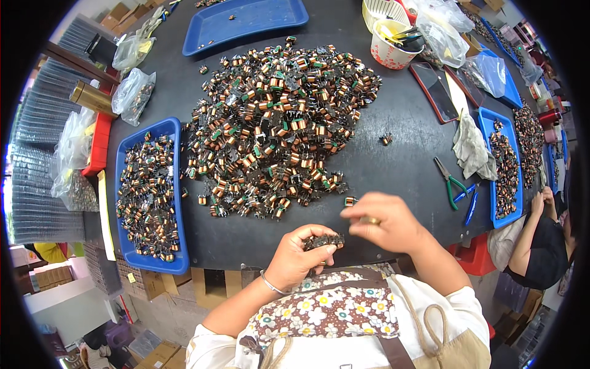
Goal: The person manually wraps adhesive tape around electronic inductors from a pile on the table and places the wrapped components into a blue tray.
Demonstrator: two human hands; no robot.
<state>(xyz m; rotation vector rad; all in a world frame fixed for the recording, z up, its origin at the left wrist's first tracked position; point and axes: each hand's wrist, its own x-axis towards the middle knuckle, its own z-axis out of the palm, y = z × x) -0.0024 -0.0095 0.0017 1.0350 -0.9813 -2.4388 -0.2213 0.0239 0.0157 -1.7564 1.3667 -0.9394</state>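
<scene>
My left hand (307, 253), with a bracelet at its wrist, is closed around a small row of dark wire-wound coils (324, 241) in front of my apron. Just right of it, my right hand (387, 222) has its fingers curled toward the thumb. Whatever lies between those fingertips is too hidden to make out. One loose coil (350, 201) with copper winding rests on the table by the right fingertips. Beyond both hands spreads a large heap of similar coils (276, 129), copper and green on black bases with pins.
A blue tray of coils (179, 203) stands left; another blue tray (481, 132) stands right. Green-handled pliers (452, 184), a blue pen-like tool (471, 208) and a rag (472, 147) lie right. A blue tray (246, 24) sits at the back. A co-worker's arm (530, 237) shows far right.
</scene>
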